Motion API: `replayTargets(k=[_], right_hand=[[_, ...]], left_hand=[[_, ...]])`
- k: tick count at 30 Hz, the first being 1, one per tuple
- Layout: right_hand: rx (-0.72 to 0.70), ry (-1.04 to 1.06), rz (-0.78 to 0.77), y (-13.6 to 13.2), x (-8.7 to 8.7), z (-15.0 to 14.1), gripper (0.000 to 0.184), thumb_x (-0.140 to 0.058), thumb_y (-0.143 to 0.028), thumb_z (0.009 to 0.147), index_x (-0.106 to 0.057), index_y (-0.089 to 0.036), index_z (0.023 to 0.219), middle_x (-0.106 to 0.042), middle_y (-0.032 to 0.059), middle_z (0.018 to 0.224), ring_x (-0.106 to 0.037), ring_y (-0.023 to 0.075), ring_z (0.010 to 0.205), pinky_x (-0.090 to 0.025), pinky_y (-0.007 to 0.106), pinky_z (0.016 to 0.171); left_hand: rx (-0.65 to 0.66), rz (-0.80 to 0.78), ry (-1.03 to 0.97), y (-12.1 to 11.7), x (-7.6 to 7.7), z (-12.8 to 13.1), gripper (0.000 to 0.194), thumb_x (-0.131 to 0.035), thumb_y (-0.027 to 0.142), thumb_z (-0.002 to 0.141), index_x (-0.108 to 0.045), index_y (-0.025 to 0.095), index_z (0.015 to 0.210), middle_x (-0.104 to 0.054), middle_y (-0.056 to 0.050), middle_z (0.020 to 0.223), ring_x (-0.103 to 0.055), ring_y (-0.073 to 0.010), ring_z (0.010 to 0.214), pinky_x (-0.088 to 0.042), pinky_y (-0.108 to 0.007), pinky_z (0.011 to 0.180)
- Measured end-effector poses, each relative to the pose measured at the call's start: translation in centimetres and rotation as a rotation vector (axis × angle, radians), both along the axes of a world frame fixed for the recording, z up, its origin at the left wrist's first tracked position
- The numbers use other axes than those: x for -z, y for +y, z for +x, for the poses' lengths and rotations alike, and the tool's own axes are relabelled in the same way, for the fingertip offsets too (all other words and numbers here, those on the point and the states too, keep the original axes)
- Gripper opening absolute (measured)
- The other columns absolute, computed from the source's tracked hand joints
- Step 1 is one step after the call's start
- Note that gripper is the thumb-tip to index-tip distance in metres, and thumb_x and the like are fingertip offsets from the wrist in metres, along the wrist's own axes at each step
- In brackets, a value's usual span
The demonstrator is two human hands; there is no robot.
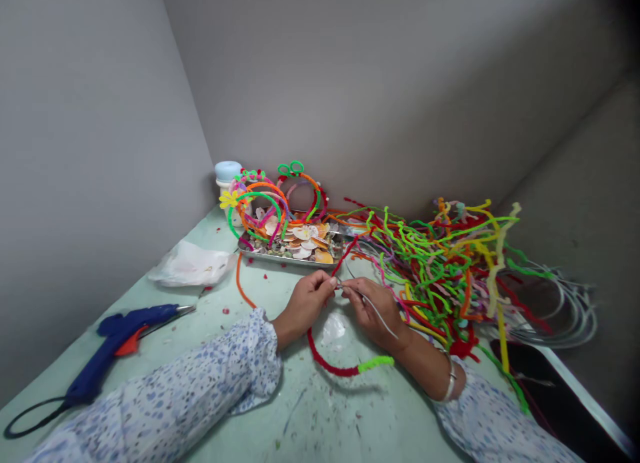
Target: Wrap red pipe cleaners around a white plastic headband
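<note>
My left hand [306, 304] is closed with thumb and finger pinched on a red pipe cleaner [333, 367]. One end of it rises behind my fingers; the other curves out below my hand and finishes in a bright green stretch [376, 363]. Facing it, my right hand [371, 309] pinches a thin grey wire [379, 315], whose tail hangs back over that hand. The fingertips of both hands nearly meet, and the wire's tip lies beside the red pipe cleaner. Whether the two are joined there is too small to tell.
Behind my hands sits a metal tray [280, 257] of shells with pipe-cleaner hoops [260, 189]. A blue glue gun [105, 349] lies left, near a white plastic bag [193, 266]. Tangled pipe cleaners [440, 269] and coiled wire [575, 316] fill the right. A lidded jar [228, 173] stands behind.
</note>
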State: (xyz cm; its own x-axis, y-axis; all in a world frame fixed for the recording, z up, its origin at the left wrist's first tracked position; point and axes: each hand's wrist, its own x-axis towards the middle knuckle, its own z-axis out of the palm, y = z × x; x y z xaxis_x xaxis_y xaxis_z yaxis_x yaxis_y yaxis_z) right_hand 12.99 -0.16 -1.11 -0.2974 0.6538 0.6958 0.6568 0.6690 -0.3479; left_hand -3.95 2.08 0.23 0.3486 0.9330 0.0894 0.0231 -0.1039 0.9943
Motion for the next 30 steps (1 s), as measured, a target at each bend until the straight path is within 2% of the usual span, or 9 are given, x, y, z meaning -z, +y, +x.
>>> replayTargets(k=[4, 9, 13, 30], right_hand=[[0.023, 0.017, -0.014, 0.14, 0.08, 0.05, 0.014, -0.047, -0.019, 0.091, -0.058, -0.021, 0.099, -0.068, 0.0058, 0.086, -0.065, 0.0182, 0.078, -0.052, 0.031, 0.070], [0.072, 0.036, -0.050, 0.26, 0.15, 0.09, 0.012, -0.045, -0.020, 0.092, -0.057, -0.021, 0.097, -0.067, 0.0042, 0.081, -0.066, 0.0177, 0.075, -0.051, 0.030, 0.068], [0.093, 0.044, -0.054, 0.28, 0.22, 0.06, 0.011, -0.046, -0.022, 0.092, -0.057, -0.021, 0.096, -0.067, 0.0041, 0.081, -0.066, 0.0181, 0.075, -0.051, 0.030, 0.067], [0.115, 0.032, -0.068, 0.07, -0.03, -0.05, 0.011, -0.045, -0.022, 0.093, -0.056, -0.020, 0.094, -0.066, 0.0032, 0.078, -0.064, 0.0171, 0.073, -0.047, 0.028, 0.066]], left_hand=[[-0.002, 0.010, 0.002, -0.11, -0.06, -0.04, 0.032, -0.048, 0.044, 0.086, -0.051, 0.017, 0.070, -0.046, 0.004, 0.057, -0.040, -0.0099, 0.054, -0.032, -0.023, 0.054], [-0.037, 0.050, -0.030, -0.27, -0.10, 0.15, 0.015, -0.056, 0.031, 0.080, -0.055, 0.017, 0.088, -0.054, 0.002, 0.075, -0.045, -0.0092, 0.060, -0.036, -0.021, 0.056], [-0.061, 0.149, -0.004, -0.29, 0.03, 0.20, 0.010, -0.057, 0.025, 0.079, -0.055, 0.018, 0.085, -0.054, 0.002, 0.077, -0.046, -0.0095, 0.064, -0.038, -0.021, 0.060], [-0.154, 0.280, 0.106, 0.05, 0.73, 0.17, 0.016, -0.064, 0.031, 0.078, -0.066, 0.016, 0.085, -0.065, -0.003, 0.082, -0.056, -0.0118, 0.069, -0.044, -0.021, 0.061]])
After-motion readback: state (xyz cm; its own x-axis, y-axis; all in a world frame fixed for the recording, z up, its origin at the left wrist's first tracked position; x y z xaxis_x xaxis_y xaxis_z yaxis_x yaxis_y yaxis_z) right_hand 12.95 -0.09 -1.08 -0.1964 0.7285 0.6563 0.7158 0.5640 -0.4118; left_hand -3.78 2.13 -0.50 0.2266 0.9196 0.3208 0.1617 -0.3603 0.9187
